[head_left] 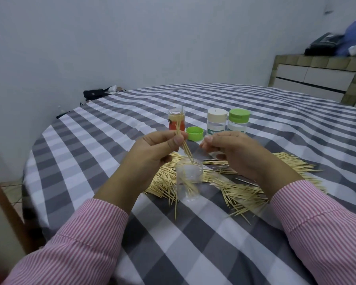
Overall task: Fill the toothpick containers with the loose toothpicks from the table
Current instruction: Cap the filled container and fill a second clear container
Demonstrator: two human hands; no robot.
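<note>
Sleeves point(86, 239): pink-and-white striped fabric.
Cup point(189, 179): clear plastic, upright on checked cloth point(214, 254), thin wooden sticks inside.
Pile point(245, 194): loose pointed toothpicks strewn around cup.
Left hand point(154, 153): pinches a small bundle point(185, 149) slanting into cup mouth.
Right hand point(236, 153): fingers curled; whether it holds anything, unclear.
Lid point(194, 133): green, round.
Jars point(227, 122): three cylinders beyond.

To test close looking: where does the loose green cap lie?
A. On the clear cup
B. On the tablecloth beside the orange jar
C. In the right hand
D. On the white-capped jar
B: the green cap sits upturned on the tablecloth next to the orange jar.
</note>
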